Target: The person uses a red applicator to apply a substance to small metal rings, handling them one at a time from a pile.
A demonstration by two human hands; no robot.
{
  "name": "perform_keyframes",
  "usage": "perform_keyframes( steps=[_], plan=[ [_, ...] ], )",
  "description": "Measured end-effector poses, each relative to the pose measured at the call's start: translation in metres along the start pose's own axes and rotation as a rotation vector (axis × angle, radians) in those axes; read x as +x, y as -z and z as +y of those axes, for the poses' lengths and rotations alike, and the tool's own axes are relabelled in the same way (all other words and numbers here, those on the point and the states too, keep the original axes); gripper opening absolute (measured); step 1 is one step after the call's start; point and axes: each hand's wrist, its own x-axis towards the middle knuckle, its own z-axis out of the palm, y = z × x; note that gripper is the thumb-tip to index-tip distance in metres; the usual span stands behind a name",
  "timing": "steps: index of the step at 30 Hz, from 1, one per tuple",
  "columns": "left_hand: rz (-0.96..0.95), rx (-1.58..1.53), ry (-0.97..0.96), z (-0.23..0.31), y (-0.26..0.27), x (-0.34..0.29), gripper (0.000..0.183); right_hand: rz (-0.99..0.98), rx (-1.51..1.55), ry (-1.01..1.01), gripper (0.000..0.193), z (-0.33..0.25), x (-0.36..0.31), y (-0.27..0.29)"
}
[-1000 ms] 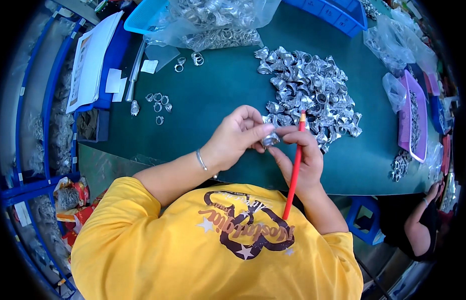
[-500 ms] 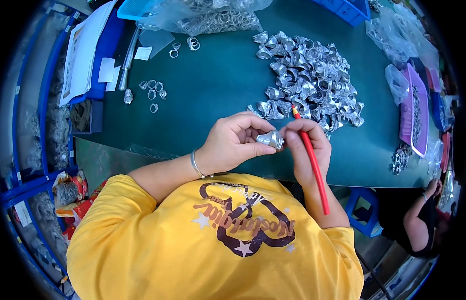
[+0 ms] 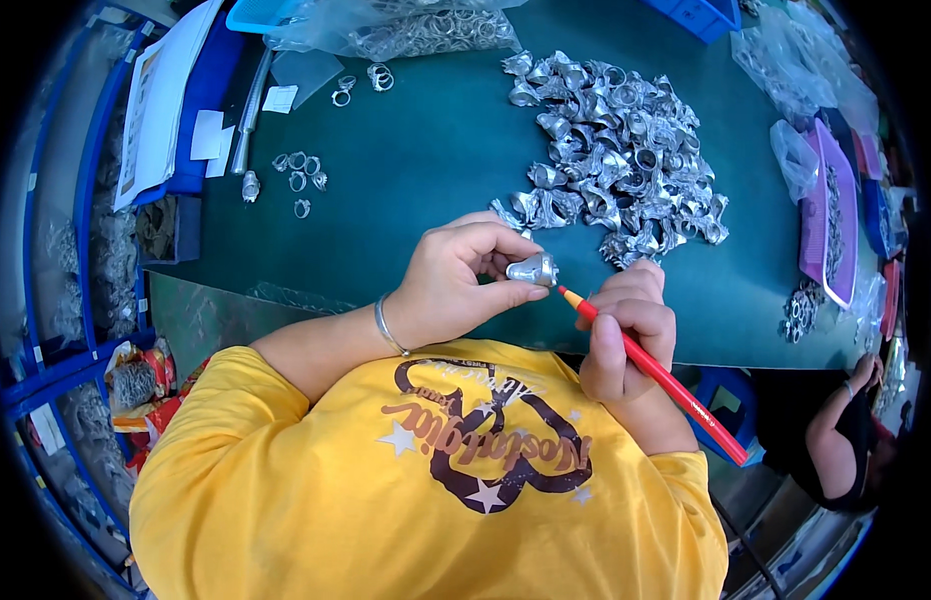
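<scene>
Silver ring over green tabletop

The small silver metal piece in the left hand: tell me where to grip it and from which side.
Judging by its pose, pinch the small silver metal piece across its wider left body, coming from the left as the left hand does. That leaves its right end free beside the red pencil tip in the right hand.

A clear plastic bag of silver metal rings lies at the far edge of the green bench. More crumpled clear plastic bags sit at the far right. Two small white paper slips lie at the far left beside a white printed sheet. A red-and-orange foil wrapper lies below the bench, left.
</scene>
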Motion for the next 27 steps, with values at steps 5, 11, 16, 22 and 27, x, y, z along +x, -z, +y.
perform_keyframes(
  steps=[5,11,16,22,27],
  plan=[
    [0.02,0.105,-0.023,0.001,-0.001,0.001,0.022,-0.026,-0.022,0.009,0.015,-0.002,0.002,-0.003],
    [0.039,0.198,-0.038,0.008,-0.002,0.002,0.018,-0.019,-0.038,0.03,0.016,0.0,0.005,-0.007],
    [0.039,0.223,-0.019,0.009,-0.002,0.001,0.018,-0.023,-0.034,0.049,0.016,0.001,0.007,-0.01],
    [0.015,0.186,-0.013,0.008,0.0,-0.002,0.024,0.027,-0.064,-0.053,0.013,0.012,-0.005,-0.004],
    [0.099,0.4,-0.307,0.009,-0.002,0.005,0.022,0.113,0.194,-0.508,0.014,0.005,-0.001,-0.006]
  ],
)
